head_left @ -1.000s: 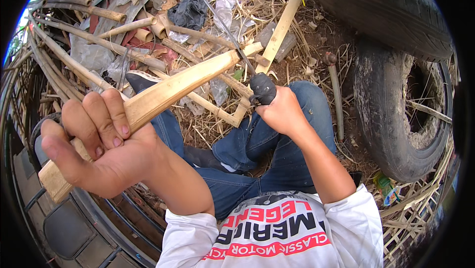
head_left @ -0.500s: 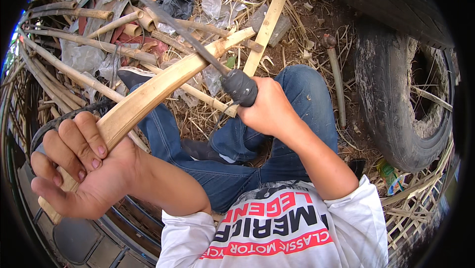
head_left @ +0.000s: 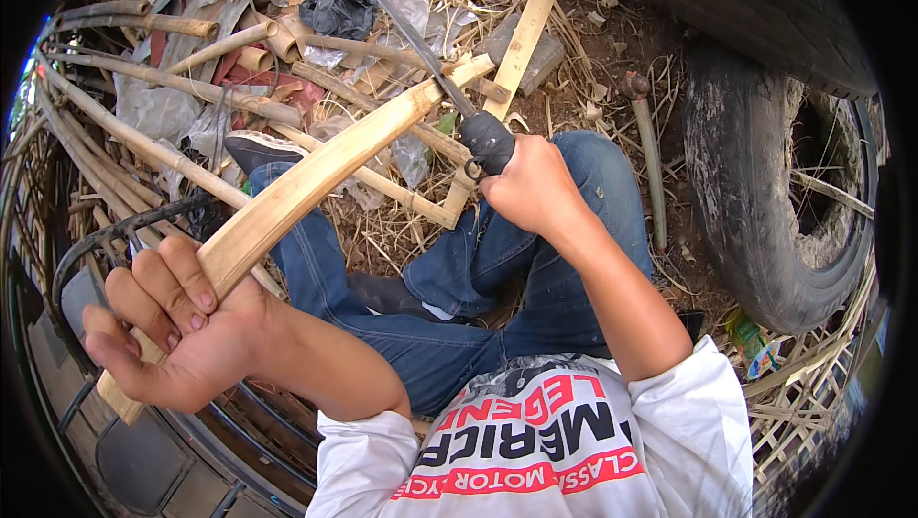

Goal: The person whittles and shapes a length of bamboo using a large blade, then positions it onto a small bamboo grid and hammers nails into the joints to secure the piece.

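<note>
A long, pale, slightly curved strip of split bamboo [head_left: 316, 174] slants from lower left to upper middle. My left hand [head_left: 186, 327] is closed around its near end, fingers wrapped over the top. In my right hand [head_left: 535, 183] is a long-bladed knife [head_left: 489, 143], its thick handle bound in black and fitted with a small ring. The dark blade [head_left: 411, 40] lies across the bamboo strip close to its far end, pointing up and left. Whether the edge has bitten into the strip cannot be made out.
Beyond my bent legs [head_left: 602, 193] stand a bamboo slat [head_left: 526, 40] and a block [head_left: 540, 64]. Bamboo poles [head_left: 153, 150] and plastic scraps [head_left: 339, 1] litter the left. Old tyres [head_left: 732, 193] and a stick [head_left: 650, 164] are on the right; a dark metal-framed chair [head_left: 143, 461] is lower left.
My right hand has moved right and slightly farther away, sliding the knife along the strip toward its far end. My left hand and the near end have shifted slightly right and up.
</note>
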### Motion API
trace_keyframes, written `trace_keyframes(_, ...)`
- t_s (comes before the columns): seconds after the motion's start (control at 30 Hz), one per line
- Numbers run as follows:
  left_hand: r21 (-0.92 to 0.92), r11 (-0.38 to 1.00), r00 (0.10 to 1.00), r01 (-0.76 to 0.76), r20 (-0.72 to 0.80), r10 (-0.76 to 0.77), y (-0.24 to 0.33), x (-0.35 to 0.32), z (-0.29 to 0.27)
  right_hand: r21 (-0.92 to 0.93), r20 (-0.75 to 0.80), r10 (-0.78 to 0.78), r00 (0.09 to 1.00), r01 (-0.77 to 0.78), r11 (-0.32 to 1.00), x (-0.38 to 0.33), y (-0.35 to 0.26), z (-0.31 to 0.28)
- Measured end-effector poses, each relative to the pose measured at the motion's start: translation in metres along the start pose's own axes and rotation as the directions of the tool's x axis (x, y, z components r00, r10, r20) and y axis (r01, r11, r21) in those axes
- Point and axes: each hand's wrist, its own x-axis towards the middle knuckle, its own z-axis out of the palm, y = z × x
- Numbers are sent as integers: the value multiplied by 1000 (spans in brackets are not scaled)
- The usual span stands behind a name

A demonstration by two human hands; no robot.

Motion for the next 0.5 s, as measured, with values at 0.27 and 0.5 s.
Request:
trace_keyframes(0.27,13,1000,999,-23,-39,23,0,2,9,-86,-24,41,999,-43,995,11,1,-5)
trace_keyframes(0.5,-8,1000,996,-12,-89,11,-1,-5,9,-69,19,35,999,-33,997,22,8,-9)
